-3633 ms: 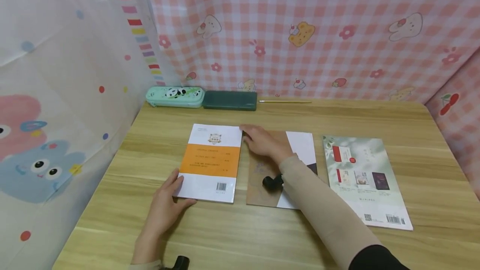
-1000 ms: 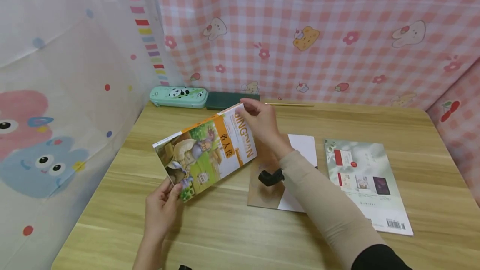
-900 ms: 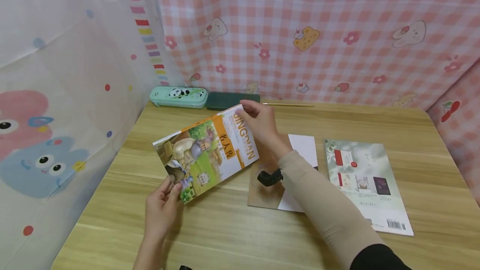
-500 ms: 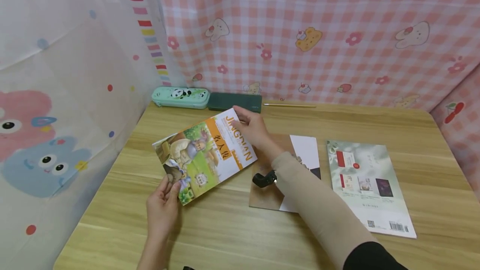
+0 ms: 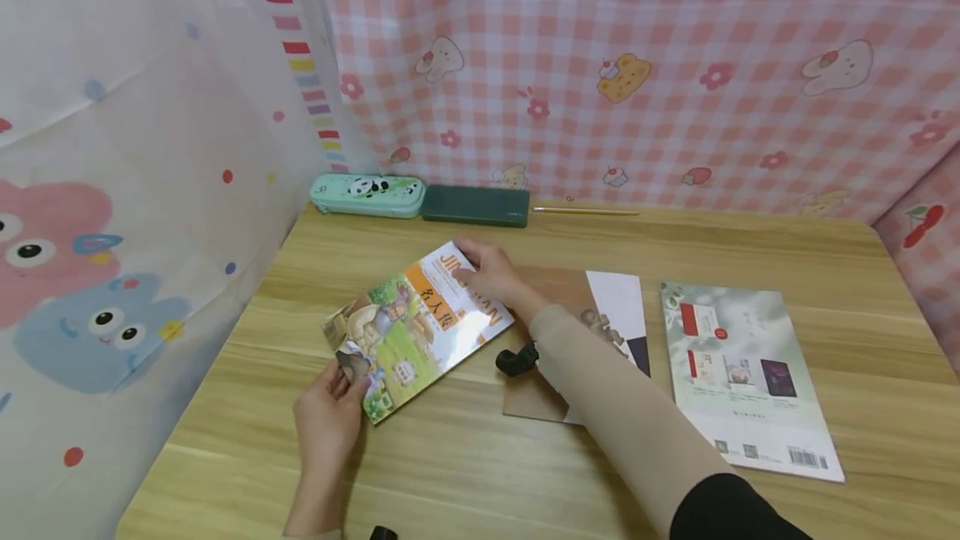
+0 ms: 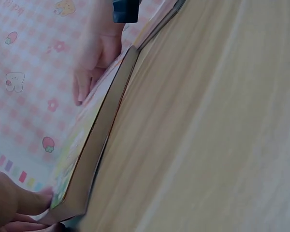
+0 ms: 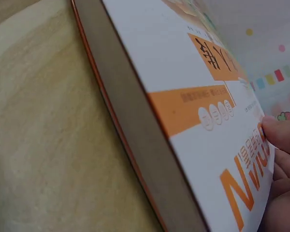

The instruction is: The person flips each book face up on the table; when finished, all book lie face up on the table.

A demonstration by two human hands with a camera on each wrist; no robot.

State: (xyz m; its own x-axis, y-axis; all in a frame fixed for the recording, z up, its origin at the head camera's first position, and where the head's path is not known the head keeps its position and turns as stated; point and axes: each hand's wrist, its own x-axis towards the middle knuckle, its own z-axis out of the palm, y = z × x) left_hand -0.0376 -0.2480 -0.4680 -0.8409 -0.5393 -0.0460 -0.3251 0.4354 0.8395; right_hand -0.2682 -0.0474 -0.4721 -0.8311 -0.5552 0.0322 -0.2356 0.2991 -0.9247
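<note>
A paperback book [image 5: 405,332] with an illustrated cover of green, orange and white lies slanted between both hands, cover up. My left hand [image 5: 328,411] pinches its lower left corner, thumb on the cover and fingers beneath. At the upper right end, my right hand [image 5: 491,273] grips the edge with the thumb over the orange lettering. In the left wrist view the page edges of the book [image 6: 99,140] face the camera, close over the wooden table. The right wrist view shows the thumb [image 7: 280,133] pressed on the white cover.
A brown and white book [image 5: 540,398], partly under the right forearm, lies right of the held book. Farther right is a pale green magazine [image 5: 750,390]. A mint pencil case [image 5: 367,195], a dark green box [image 5: 476,207] and a thin brush [image 5: 585,211] line the back edge.
The book was lying with its back cover up; it has been turned over to show the front. Lately both hands have lowered it, the right hand coming down and toward the person.
</note>
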